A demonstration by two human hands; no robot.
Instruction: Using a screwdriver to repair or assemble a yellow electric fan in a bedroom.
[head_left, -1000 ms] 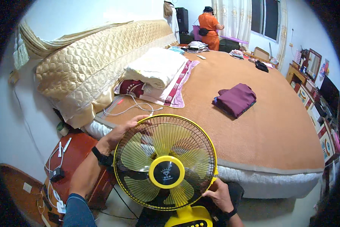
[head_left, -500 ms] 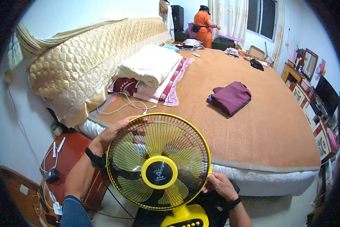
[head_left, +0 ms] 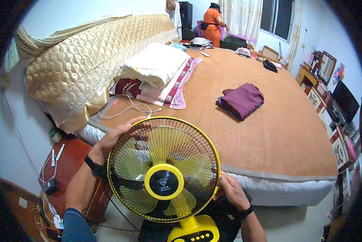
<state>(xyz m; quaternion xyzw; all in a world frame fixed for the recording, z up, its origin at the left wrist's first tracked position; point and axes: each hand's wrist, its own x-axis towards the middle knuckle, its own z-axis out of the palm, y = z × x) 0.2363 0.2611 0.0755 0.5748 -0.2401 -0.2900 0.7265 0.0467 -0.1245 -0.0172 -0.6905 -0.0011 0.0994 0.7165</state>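
Note:
A yellow table fan (head_left: 164, 181) stands upright in front of me, its round wire guard facing me and pale translucent blades behind the wires. My left hand (head_left: 115, 136) grips the guard's upper left edge, its fingers partly hidden behind the wires. At the lower right edge, my right hand (head_left: 231, 192) has its thumb and fingers closed on the yellow rim. Below the guard shows the fan's yellow base (head_left: 195, 230) with a row of buttons, over a dark surface.
A bed with a brown woven mat (head_left: 277, 137) fills the middle, bearing a folded maroon cloth (head_left: 242, 101), a white quilt (head_left: 156, 64) and a white cable (head_left: 128, 109). A reddish-brown cabinet (head_left: 70, 161) stands left. A person in orange (head_left: 212, 25) stands at the far end.
My right hand has slid slightly up along the fan's rim. The whole view has shifted a little; my left hand keeps its place on the guard.

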